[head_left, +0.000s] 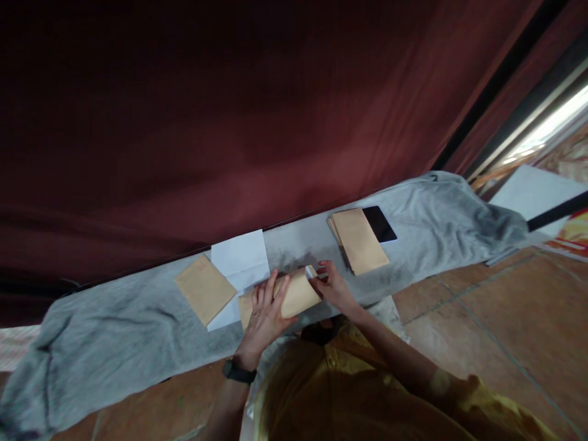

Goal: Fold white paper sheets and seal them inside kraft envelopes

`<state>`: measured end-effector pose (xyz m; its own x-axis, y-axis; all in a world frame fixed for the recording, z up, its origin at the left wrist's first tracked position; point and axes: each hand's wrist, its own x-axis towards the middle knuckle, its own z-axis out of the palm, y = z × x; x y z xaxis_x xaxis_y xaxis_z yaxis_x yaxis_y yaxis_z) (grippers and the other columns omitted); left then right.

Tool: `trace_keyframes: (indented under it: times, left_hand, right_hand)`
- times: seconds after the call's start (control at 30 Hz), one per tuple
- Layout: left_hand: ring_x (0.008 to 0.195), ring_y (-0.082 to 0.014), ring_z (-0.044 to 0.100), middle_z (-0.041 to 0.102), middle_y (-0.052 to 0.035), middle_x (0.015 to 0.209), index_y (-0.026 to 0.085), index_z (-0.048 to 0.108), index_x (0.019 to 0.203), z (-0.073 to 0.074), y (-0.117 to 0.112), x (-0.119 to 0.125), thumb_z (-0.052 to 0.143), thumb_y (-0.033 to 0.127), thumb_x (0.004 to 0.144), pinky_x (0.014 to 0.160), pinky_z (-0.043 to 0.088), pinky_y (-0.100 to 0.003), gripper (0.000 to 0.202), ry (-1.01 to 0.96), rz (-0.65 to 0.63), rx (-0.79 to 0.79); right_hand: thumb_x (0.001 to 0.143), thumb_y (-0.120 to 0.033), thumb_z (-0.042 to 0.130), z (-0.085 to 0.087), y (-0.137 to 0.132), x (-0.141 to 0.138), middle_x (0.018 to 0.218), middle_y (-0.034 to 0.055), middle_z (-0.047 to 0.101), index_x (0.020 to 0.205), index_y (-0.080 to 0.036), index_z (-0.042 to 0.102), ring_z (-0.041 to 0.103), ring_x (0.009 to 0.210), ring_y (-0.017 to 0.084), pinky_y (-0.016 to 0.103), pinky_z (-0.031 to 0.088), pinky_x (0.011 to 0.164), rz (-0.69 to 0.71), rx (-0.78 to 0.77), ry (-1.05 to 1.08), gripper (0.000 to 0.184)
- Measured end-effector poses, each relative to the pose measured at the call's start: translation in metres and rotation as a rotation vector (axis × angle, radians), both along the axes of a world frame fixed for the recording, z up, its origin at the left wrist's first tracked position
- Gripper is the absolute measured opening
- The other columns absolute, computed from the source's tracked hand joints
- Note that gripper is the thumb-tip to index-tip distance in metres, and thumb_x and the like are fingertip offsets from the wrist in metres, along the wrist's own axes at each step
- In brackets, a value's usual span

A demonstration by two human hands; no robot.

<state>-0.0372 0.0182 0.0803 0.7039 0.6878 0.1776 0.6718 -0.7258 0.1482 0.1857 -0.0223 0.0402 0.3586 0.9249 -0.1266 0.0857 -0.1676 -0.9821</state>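
- Brown paper envelope (298, 293) is lying at the middle of the bench's near edge, under the person's two hands, with a small white strip (309, 272) showing at its right end.
- Grey cloth (114, 349) is covering the long bench, bunching into folds toward the left.
- A loose brown envelope (202, 286) is lying at a slant, overlapping creased white paper (241, 254).
- The white paper is spreading out behind and beside the left hand.
- A dark wristwatch (239, 371) is circling the left wrist.
- The left hand (269, 309) is resting on the middle envelope, fingers spread wide.
- The right hand (334, 286) is bending its fingers narrowly at the white strip; whether they are pinching it, one cannot tell.
- A stack of brown envelopes (361, 240) is sitting just beyond the right hand.
- A flat black-faced device (380, 223) is sticking out from beside the stack, farther right.
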Motion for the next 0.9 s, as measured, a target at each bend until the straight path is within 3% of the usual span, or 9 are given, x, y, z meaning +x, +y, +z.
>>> trace_keyframes:
  times: [0.07,0.13,0.2,0.37,0.47,0.57,0.77,0.83,0.9]
  left_hand:
    - [0.143,-0.04,0.037,0.02,-0.0188,0.166,0.024,0.02,0.16,0.001,0.001,0.002,0.082,0.042,0.074,0.115,0.031,-0.057,0.108,0.004,-0.019,0.019]
    - [0.143,-0.0399,0.037,0.02,-0.0179,0.166,0.025,0.02,0.16,0.002,0.003,0.004,0.082,0.043,0.075,0.115,0.03,-0.057,0.106,0.005,-0.036,0.027]
    - [0.145,-0.0399,0.035,0.019,-0.0174,0.166,0.026,0.019,0.16,0.003,0.006,0.007,0.082,0.044,0.075,0.117,0.027,-0.058,0.107,-0.001,-0.056,0.024]
    - [0.15,-0.0403,0.026,0.017,-0.0171,0.167,0.028,0.016,0.16,0.006,0.011,0.013,0.08,0.047,0.077,0.121,0.014,-0.063,0.107,-0.025,-0.074,-0.006]
    - [0.152,-0.0388,0.02,0.017,-0.0172,0.167,0.028,0.016,0.16,0.003,0.003,0.017,0.073,0.05,0.085,0.121,0.014,-0.063,0.097,-0.177,0.018,0.001]
    - [0.153,-0.0336,0.019,0.016,-0.0149,0.166,0.029,0.019,0.159,-0.01,-0.017,0.021,0.062,0.048,0.093,0.122,0.024,-0.056,0.081,-0.487,0.267,-0.043]
    - [0.145,-0.0253,0.04,0.033,-0.0097,0.16,0.035,0.026,0.153,-0.045,-0.061,0.034,0.05,0.052,0.098,0.114,0.043,-0.043,0.062,-1.117,0.793,-0.566]
    - [0.137,-0.0237,0.051,0.049,-0.0098,0.149,0.032,0.04,0.144,-0.045,-0.063,0.045,0.054,0.051,0.096,0.11,0.048,-0.042,0.052,-1.328,0.862,-0.802]
    - [0.121,-0.0225,0.064,0.065,-0.0102,0.128,0.026,0.056,0.125,-0.037,-0.06,0.06,0.06,0.046,0.094,0.103,0.054,-0.04,0.038,-1.474,0.85,-1.12]
  right_hand:
    - [0.081,-0.033,0.063,0.001,0.001,0.002,0.088,0.0009,0.071,0.113,-0.022,0.062,0.064,0.069,0.016,0.024,0.049,0.06,0.038,-0.032,0.038,0.033]
    - [0.08,-0.032,0.061,0.002,0.002,0.005,0.077,-0.0001,0.071,0.093,-0.021,0.069,0.063,0.068,0.017,0.024,0.047,0.06,0.096,-0.047,0.058,0.019]
    - [0.08,-0.032,0.059,0.003,0.004,0.008,0.072,-0.0005,0.07,0.08,-0.021,0.071,0.062,0.066,0.017,0.024,0.046,0.059,0.125,-0.05,0.084,0.017]
    - [0.079,-0.033,0.056,0.006,0.007,0.013,0.072,-0.0016,0.071,0.075,-0.022,0.071,0.062,0.068,0.017,0.024,0.048,0.062,0.06,-0.034,0.127,0.02]
    - [0.079,-0.035,0.057,0.009,0.009,0.017,0.073,-0.0011,0.071,0.076,-0.023,0.071,0.063,0.072,0.018,0.026,0.05,0.066,0.003,-0.021,0.145,0.019]
    - [0.082,-0.042,0.059,0.011,0.01,0.018,0.074,0.0004,0.072,0.08,-0.024,0.071,0.065,0.074,0.019,0.029,0.053,0.069,-0.049,0.007,0.205,0.021]
    - [0.079,-0.055,0.061,0.011,0.009,0.016,0.075,0.0023,0.071,0.08,-0.023,0.068,0.065,0.072,0.02,0.03,0.053,0.068,-0.164,0.029,0.267,0.032]
    - [0.079,-0.053,0.06,0.011,0.007,0.015,0.079,0.0023,0.072,0.081,-0.025,0.066,0.066,0.075,0.02,0.03,0.053,0.07,-0.177,0.03,0.257,0.029]
    - [0.081,-0.052,0.059,0.011,0.003,0.013,0.083,0.0025,0.073,0.084,-0.026,0.066,0.067,0.08,0.021,0.031,0.054,0.073,-0.183,0.037,0.257,0.027]
